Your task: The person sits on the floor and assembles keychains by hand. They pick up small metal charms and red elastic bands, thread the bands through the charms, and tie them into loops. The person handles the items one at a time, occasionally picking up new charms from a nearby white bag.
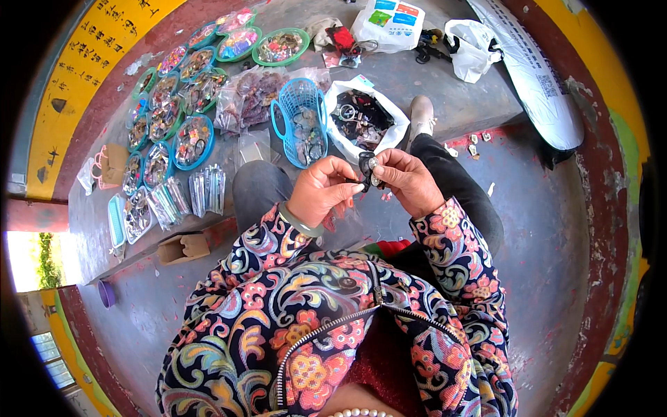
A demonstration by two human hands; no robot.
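Between my two hands is a small black ornament (368,170) with shiny silvery round pieces, perhaps a hair bow; its exact kind is hard to make out. My right hand (406,181) pinches its silvery side between thumb and fingers. From the other side, my left hand (323,191) pinches its dark edge, the thumb pointing right. Just beyond my hands stands a white bag (398,132), open at the top, with many black and silvery small pieces (361,118) inside. Left of it is a blue plastic basket (280,121) holding clear-wrapped small items.
Round trays (193,142) of colourful trinkets crowd the ledge at left. Clear packets (207,189) lie nearer, above a cardboard box (183,249). A bag of purplish items (250,97) lies beyond my left knee. White bags (389,24) stand at the back; a long silvery board (535,76) leans at right.
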